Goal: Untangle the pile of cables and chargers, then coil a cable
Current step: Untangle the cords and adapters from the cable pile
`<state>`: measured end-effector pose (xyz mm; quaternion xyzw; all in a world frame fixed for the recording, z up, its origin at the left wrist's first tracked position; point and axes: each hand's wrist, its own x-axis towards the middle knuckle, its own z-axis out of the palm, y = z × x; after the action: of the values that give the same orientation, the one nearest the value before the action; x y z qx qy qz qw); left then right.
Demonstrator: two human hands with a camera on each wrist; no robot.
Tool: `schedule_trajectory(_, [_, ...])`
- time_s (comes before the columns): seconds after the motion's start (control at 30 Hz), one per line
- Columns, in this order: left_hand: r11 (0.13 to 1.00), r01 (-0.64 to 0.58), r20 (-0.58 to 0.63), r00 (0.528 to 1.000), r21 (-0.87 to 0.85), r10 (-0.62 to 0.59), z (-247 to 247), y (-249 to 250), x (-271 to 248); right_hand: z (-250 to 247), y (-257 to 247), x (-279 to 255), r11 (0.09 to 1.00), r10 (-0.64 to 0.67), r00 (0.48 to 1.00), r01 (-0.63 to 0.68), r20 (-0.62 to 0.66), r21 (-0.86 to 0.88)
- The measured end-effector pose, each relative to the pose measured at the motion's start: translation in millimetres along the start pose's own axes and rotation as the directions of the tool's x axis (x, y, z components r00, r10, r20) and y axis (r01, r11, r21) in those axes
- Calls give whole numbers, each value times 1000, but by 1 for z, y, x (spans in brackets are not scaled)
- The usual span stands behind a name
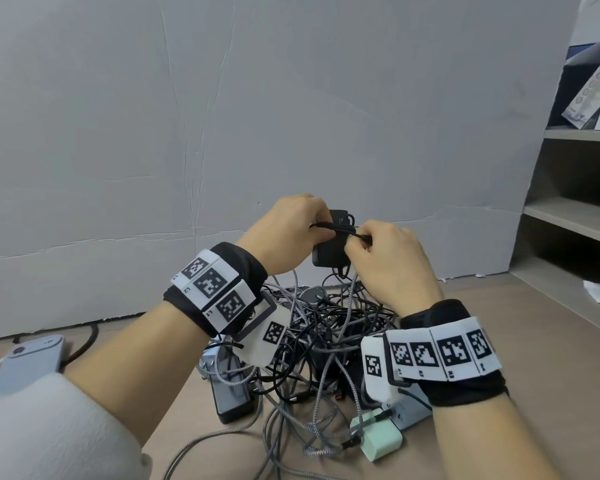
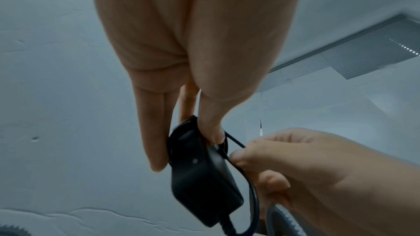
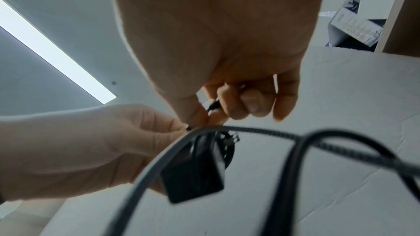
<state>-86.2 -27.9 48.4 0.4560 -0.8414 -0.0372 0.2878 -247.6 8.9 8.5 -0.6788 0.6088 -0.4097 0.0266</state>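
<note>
A black power adapter (image 1: 330, 241) is held up above the tangled pile of cables and chargers (image 1: 312, 344). My left hand (image 1: 293, 225) grips the adapter (image 2: 200, 173) between thumb and fingers. My right hand (image 1: 385, 258) pinches a thin black cable (image 1: 340, 230) that crosses the adapter. In the left wrist view that cable (image 2: 236, 142) runs from under my left thumb into my right hand (image 2: 295, 166). In the right wrist view the adapter (image 3: 193, 173) hangs below my right hand (image 3: 218, 110), with thicker cables (image 3: 295, 152) looping in front.
A mint green charger (image 1: 378, 436) and a grey charger (image 1: 407, 412) lie at the pile's near right. A dark power brick (image 1: 232, 398) sits near left. A pale blue phone (image 1: 28, 362) lies far left. Shelves (image 1: 575, 216) stand on the right, a grey wall behind.
</note>
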Motion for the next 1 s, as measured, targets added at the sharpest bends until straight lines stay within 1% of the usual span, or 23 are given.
schedule_trajectory(0.03, [1000,-9,-4,1000,18,9,-2,-1,0,-2,2,2,999,-33,999,32,29,17])
schedule_trajectory(0.1, [999,-12,-3,1000,46,13,-7,-3,0,-5,6,4,996,-84,994,84,70,-2])
schedule_trajectory(0.17, [998,-8,15,1000,60,7,-10,-4,1,-6,8,5,992,-114,991,118,71,-50])
schedule_trajectory(0.23, [997,-10,36,999,75,7,-11,-3,2,-6,8,6,988,-138,990,140,20,-70])
schedule_trajectory(0.3, [997,-18,54,998,75,14,-10,-2,2,-4,8,6,983,-175,982,170,-77,-63])
schedule_trajectory(0.37, [997,-32,82,996,75,26,-11,-1,2,-2,8,7,975,-221,959,217,-179,-40])
schedule_trajectory(0.43, [997,-45,104,994,58,39,-11,0,3,0,8,8,962,-266,931,271,-250,-12])
schedule_trajectory(0.6, [997,-81,98,992,-6,81,-15,-2,4,2,7,7,915,-363,866,402,-345,46])
schedule_trajectory(0.73, [989,-146,120,982,-13,146,-18,-3,3,0,3,7,872,-384,843,465,-376,151])
schedule_trajectory(0.8, [981,-195,159,969,8,191,-18,-2,2,-1,-1,5,854,-381,847,476,-370,211])
schedule_trajectory(0.83, [978,-210,175,963,14,204,-18,-1,1,0,-1,5,848,-368,858,467,-357,249])
schedule_trajectory(0.87, [975,-221,179,960,10,216,-17,-1,0,-1,-1,5,846,-339,879,441,-334,300])
schedule_trajectory(0.93, [972,-232,144,962,-27,234,-17,-1,-2,-3,2,7,832,-241,931,344,-274,436])
schedule_trajectory(1.0, [971,-230,100,967,-63,236,-18,0,-2,-4,7,9,807,-159,961,259,-227,530])
